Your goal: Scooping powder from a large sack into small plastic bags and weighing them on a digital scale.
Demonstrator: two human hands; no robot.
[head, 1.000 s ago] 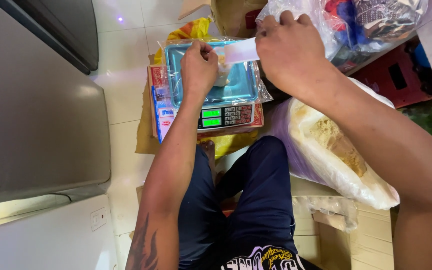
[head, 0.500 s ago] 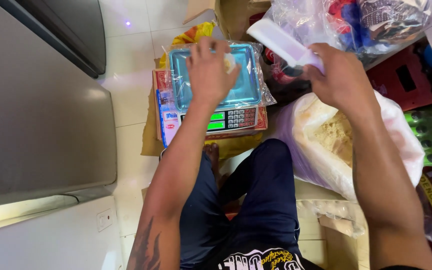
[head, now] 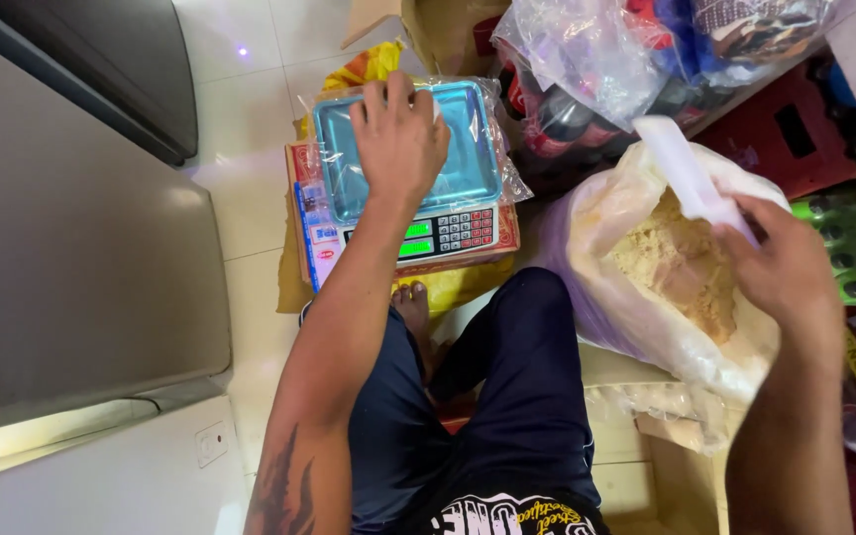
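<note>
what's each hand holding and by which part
Right hand grips the white scoop by its lower end, over the powder bag. Left hand rests on the scale pan; any hold is hidden.

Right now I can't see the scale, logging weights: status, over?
Left hand flat on scale tray. Right hand grips white scoop over open powder bag. Nothing between bag and scale.

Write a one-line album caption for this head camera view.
Left hand rests on a plastic-wrapped blue scale tray; right hand holds a white plastic scoop over a clear bag of yellowish powder.
</note>
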